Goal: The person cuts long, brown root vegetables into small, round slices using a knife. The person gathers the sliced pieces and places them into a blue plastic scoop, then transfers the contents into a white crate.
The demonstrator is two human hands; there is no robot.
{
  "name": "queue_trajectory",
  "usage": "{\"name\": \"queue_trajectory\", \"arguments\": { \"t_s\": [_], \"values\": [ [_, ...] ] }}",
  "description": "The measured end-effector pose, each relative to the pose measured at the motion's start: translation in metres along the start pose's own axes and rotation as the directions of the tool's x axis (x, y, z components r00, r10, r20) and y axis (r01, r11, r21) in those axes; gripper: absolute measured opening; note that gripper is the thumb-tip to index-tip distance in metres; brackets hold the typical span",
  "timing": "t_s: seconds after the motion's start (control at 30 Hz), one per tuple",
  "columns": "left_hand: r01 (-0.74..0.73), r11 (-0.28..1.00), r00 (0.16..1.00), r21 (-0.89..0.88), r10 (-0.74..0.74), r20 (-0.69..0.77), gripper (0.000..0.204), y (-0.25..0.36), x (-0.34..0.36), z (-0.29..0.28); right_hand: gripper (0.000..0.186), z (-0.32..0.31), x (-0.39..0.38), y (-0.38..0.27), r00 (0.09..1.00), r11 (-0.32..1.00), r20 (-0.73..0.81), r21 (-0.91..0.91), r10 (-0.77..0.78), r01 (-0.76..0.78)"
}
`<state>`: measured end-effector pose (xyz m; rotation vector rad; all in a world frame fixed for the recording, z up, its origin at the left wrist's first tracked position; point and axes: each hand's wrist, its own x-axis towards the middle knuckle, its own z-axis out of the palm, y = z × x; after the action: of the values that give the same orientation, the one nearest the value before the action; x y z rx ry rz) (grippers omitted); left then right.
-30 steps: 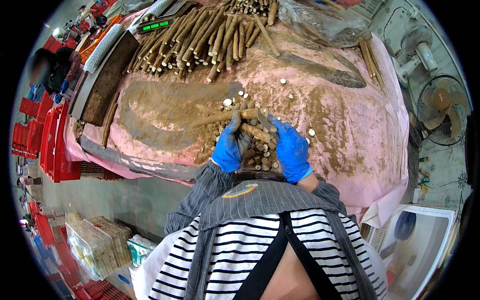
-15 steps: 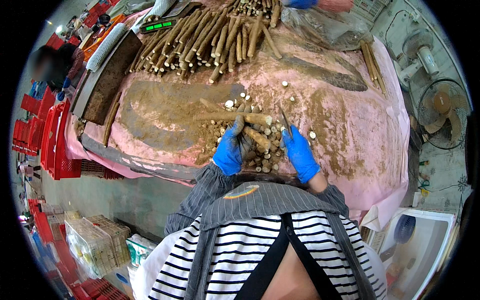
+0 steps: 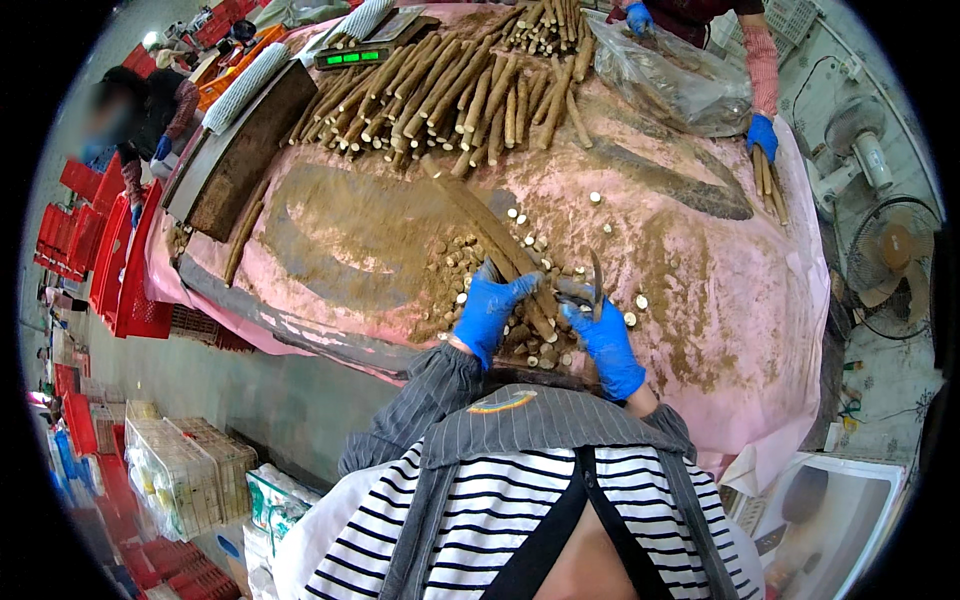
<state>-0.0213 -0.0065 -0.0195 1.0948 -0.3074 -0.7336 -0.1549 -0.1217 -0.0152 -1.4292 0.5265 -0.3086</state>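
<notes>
My left hand (image 3: 490, 312), in a blue glove, is closed round a long, soil-covered yam (image 3: 475, 215) that slants from far left to near right. In my right hand (image 3: 610, 350), also blue-gloved, is a knife (image 3: 598, 280) with its thin blade pointing up, just right of the yam. Whether the blade touches the yam I cannot tell. Under and around both hands lie many short cut yam ends (image 3: 547, 356) with white faces. Some loose white slices (image 3: 641, 301) are scattered to the right and beyond.
A big pile of yams (image 3: 430, 95) lies at the far side beside a scale (image 3: 352, 58). At far right a co-worker's gloved hand (image 3: 762, 135) grips several yams (image 3: 768, 188), near a clear plastic bag (image 3: 690, 85). Red crates (image 3: 130, 270) stand left; fans (image 3: 893, 250) stand right.
The yam in my left hand has swung from lying crosswise to slanting away from me. My right hand has shifted slightly nearer me. A co-worker's hand has come onto the yams at far right.
</notes>
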Motion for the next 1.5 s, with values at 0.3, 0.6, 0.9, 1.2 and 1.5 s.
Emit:
{"name": "queue_trajectory", "arguments": {
  "t_s": [0.3, 0.6, 0.9, 1.2, 1.5],
  "values": [
    [-0.042, 0.994, 0.996, 0.104, 0.033, 0.083, 0.036, 0.000, -0.003, 0.005, 0.035, -0.003, 0.020, 0.028, 0.996, 0.990, 0.009, -0.105, 0.092, -0.090],
    [-0.136, 0.983, 0.988, 0.124, 0.126, 0.086, 0.037, 0.001, 0.004, 0.005, 0.038, -0.002, 0.009, 0.012, 0.975, 0.976, 0.059, 0.035, 0.214, -0.216],
    [-0.062, 0.986, 0.997, 0.156, 0.067, -0.024, 0.035, 0.027, 0.037, -0.035, 0.037, -0.027, 0.008, 0.026, 0.957, 0.943, -0.044, 0.192, 0.286, -0.272],
    [-0.322, 0.909, 0.943, 0.263, 0.332, 0.008, 0.031, 0.023, 0.057, -0.051, 0.034, -0.046, 0.010, 0.033, 0.953, 0.933, -0.107, 0.259, 0.284, -0.249],
    [-0.154, 0.959, 0.988, 0.238, 0.142, 0.064, 0.033, 0.018, 0.054, -0.021, 0.040, -0.030, 0.022, 0.015, 0.987, 0.990, -0.070, -0.004, 0.142, -0.143]
  ]
}}
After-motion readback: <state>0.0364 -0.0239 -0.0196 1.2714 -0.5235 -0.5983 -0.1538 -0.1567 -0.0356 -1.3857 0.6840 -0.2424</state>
